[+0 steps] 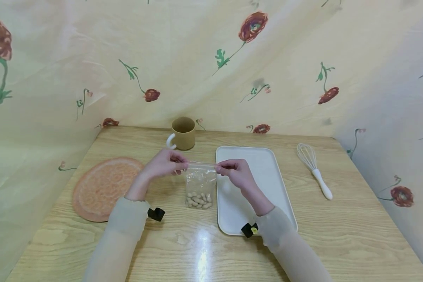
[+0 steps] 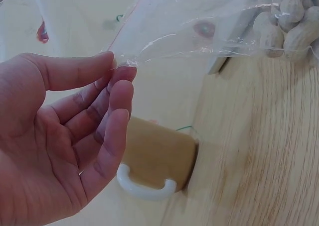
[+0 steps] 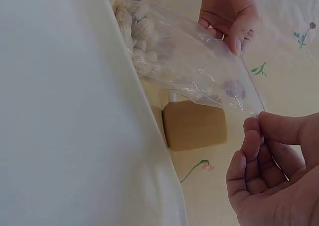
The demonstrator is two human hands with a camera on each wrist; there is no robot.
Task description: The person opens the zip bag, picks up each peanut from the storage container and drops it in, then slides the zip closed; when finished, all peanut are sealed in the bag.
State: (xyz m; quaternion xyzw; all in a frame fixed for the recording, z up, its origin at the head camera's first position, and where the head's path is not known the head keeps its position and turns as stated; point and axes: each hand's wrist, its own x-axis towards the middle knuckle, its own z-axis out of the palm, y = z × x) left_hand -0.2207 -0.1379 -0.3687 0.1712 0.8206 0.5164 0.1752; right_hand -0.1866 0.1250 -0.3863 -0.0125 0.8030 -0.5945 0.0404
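Observation:
Between both hands hangs a clear zip bag (image 1: 200,181) with a pinkish line along its top edge and several unshelled peanuts (image 1: 199,200) gathered at its bottom. My left hand (image 1: 165,163) pinches one top corner between thumb and forefinger. The opposite top corner is pinched by my right hand (image 1: 235,172), above the left edge of a white tray (image 1: 221,219). In the left wrist view, the left thumb and fingertips meet at the bag's corner, and the peanuts (image 2: 291,24) lie beyond. The right wrist view has the right hand (image 3: 274,161) gripping its corner the same way.
A tan mug (image 1: 185,137) with a white handle stands behind the left hand. To the left lies a round, pinkish-orange mat (image 1: 91,192), partly behind the left forearm. Right of the tray is a whisk (image 1: 318,176) with a white handle. A flowered cloth hangs behind the wooden table (image 1: 176,250).

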